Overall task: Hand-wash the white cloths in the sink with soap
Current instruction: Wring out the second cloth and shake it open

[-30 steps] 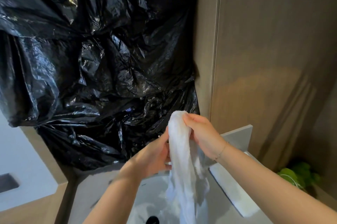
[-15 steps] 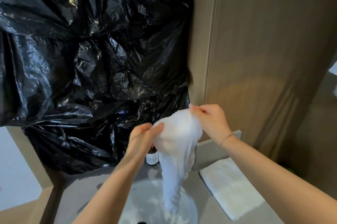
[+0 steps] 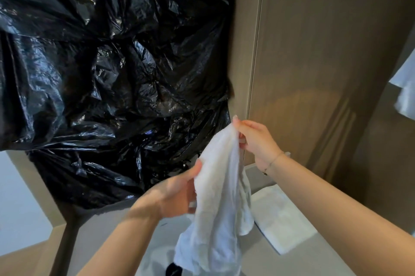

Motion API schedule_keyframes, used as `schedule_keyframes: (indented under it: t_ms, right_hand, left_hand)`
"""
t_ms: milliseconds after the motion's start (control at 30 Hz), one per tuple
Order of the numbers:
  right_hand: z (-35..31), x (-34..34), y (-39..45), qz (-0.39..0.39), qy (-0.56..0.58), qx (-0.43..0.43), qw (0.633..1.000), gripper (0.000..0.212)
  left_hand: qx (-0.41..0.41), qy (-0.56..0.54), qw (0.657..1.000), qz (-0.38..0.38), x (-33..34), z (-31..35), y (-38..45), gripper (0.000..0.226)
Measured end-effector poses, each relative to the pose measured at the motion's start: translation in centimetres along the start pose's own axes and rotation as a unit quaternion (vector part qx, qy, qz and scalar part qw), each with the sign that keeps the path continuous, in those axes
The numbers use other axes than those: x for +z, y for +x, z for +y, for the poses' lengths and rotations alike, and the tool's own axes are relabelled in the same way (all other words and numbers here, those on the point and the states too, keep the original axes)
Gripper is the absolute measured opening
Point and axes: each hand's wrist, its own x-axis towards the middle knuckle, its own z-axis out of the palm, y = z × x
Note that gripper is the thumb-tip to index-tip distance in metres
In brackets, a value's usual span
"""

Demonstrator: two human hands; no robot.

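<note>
**Up High, a White Cloth Held Between Both My Hands**

Right now my right hand (image 3: 256,141) pinches the top corner of the white cloth (image 3: 220,197), fingers (image 3: 238,125) pressed together on the fabric at its highest point. My left hand (image 3: 177,194) sits lower, on the cloth's left edge, thumb against the front of the fabric and the other fingers curled behind it, gripping. The hand is blurred, so I cannot tell more about how each finger lies.

From my right hand the cloth hangs down in loose folds, its bottom end dangling above the pale sink basin (image 3: 155,260) at the lower edge of the view. A thin bracelet (image 3: 272,161) circles my right wrist, just right of the cloth's top.

Right of the cloth, a folded white towel (image 3: 283,221) lies flat on the grey bench (image 3: 253,260). Behind the cloth and to its left, crumpled black plastic sheeting (image 3: 112,73) covers the wall. Behind it to the right stands a brown wooden panel (image 3: 325,62).
</note>
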Motion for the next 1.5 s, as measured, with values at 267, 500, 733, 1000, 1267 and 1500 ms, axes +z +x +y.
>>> schedule_keyframes:
  t_ms: [267,500,733,1000,1267,1500]
  right_hand:
    - [-1.0,-1.0,0.1,0.017,0.069,0.074,0.995,0.031]
    - [-2.0,-4.8,-0.4,-0.041,0.072,0.117,0.99,0.031]
    - [1.8,-7.3,-1.5,-0.206,0.157,0.302,0.917,0.048]
    - [10.1,-4.9,-2.2,-0.238,0.268,0.423,0.832,0.043]
    - [11.0,-0.1,-2.8,-0.263,0.422,0.454,0.739,0.071]
    - [10.7,-0.1,-1.6,-0.221,0.325,0.372,0.841,0.057]
  left_hand:
    - [-0.023,-0.183,0.98,-0.077,3.5,-2.4,0.9,0.07]
    - [0.185,-0.143,0.972,0.013,3.2,3.3,-0.6,0.054]
    - [0.271,-0.087,0.958,0.036,4.8,6.9,-1.6,0.043]
    - [0.299,-0.196,0.932,0.056,4.1,7.0,-1.8,0.047]
    - [0.255,-0.365,0.892,0.072,2.0,7.0,-2.7,0.065]
    - [0.25,-0.414,0.871,0.082,-0.9,4.0,-3.0,0.073]
